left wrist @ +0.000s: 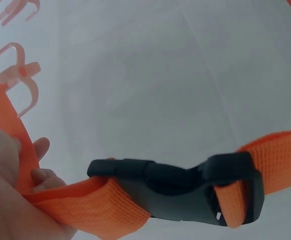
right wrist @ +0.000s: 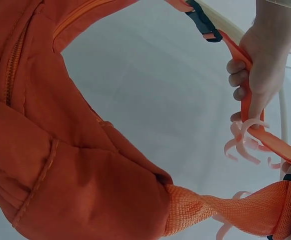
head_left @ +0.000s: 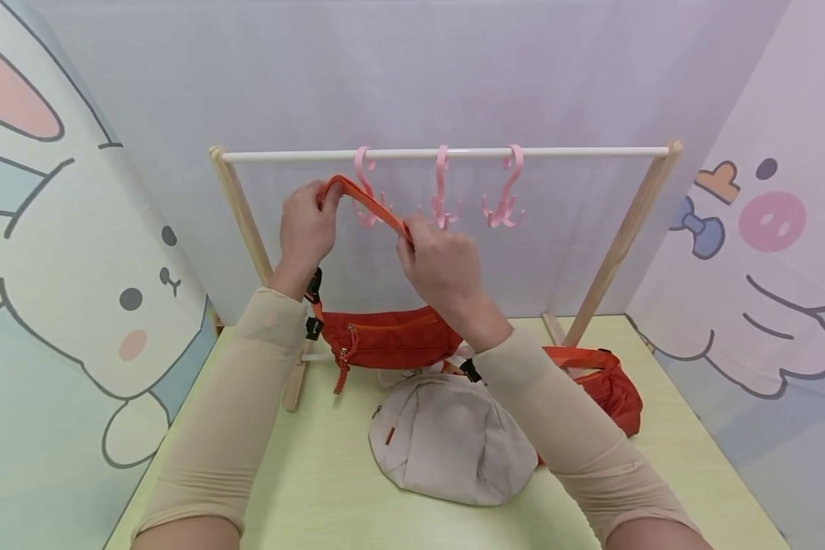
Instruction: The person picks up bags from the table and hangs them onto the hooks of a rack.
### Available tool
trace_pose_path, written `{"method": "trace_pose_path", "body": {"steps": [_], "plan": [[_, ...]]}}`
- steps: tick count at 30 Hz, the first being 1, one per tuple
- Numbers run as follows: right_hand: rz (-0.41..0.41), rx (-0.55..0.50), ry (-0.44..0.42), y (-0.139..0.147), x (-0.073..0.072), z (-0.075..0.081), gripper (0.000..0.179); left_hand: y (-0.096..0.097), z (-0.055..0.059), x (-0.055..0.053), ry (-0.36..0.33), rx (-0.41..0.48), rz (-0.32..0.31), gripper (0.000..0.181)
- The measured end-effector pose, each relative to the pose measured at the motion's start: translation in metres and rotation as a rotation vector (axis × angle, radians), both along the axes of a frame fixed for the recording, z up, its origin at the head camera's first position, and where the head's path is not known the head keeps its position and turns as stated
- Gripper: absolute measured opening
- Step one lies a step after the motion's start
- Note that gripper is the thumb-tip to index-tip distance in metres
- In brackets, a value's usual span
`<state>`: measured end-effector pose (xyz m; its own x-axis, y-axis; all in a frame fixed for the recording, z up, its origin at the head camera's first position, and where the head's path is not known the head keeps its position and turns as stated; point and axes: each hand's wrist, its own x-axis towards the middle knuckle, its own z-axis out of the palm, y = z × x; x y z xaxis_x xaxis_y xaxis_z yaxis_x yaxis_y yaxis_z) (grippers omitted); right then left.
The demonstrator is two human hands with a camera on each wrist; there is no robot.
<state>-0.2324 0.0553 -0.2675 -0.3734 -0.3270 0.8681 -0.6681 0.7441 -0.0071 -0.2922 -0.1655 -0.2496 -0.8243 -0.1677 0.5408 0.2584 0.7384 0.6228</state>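
A red waist bag [head_left: 392, 338] hangs in the air from its orange strap [head_left: 371, 202], which both hands hold up. My left hand [head_left: 308, 225] grips the strap at the left, fingers curled round it. Farther right along the strap, my right hand [head_left: 443, 263] pinches it between thumb and fingers. The stretch between the hands arches in front of the left pink hook [head_left: 361, 164] and overlaps it in the head view. A fastened black buckle [left wrist: 175, 185] sits on the strap just below the left hand. In the right wrist view the bag's body [right wrist: 90, 185] looms close.
A white rod [head_left: 282, 156] on a wooden frame [head_left: 619, 244] carries the left hook, a middle pink hook [head_left: 441, 179] and a right pink hook [head_left: 507, 191]. Below, a beige bag [head_left: 447, 443] and another red bag [head_left: 612, 389] lie on the pale yellow table [head_left: 316, 473].
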Motion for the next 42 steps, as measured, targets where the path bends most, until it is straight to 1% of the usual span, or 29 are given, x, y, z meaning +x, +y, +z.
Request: {"method": "trace_pose_path", "body": {"steps": [6, 12, 14, 23, 29, 36, 42], "plan": [[0.002, 0.003, -0.017, -0.001, -0.001, -0.002, 0.016, -0.001, -0.003, 0.0, -0.045, 0.015, -0.004, 0.051], [0.01, -0.005, -0.055, 0.0, -0.003, -0.005, 0.014, -0.006, -0.011, 0.002, -0.059, 0.021, 0.005, 0.049], [-0.001, -0.001, -0.07, -0.001, -0.005, -0.007, 0.015, -0.009, -0.013, 0.002, -0.063, 0.02, 0.012, 0.049], [-0.073, 0.028, -0.21, -0.002, -0.019, -0.015, 0.019, -0.02, -0.023, 0.006, -0.066, 0.044, 0.021, 0.049], [-0.102, 0.01, -0.293, -0.003, -0.03, -0.019, 0.02, -0.023, -0.028, 0.009, -0.065, 0.063, 0.012, 0.049], [-0.083, 0.001, -0.387, -0.005, -0.041, -0.023, 0.021, -0.022, -0.037, 0.014, -0.083, 0.086, 0.001, 0.048], [-0.11, 0.038, -0.47, -0.007, -0.051, -0.031, 0.024, -0.021, -0.046, 0.019, -0.066, 0.091, 0.001, 0.046]]}}
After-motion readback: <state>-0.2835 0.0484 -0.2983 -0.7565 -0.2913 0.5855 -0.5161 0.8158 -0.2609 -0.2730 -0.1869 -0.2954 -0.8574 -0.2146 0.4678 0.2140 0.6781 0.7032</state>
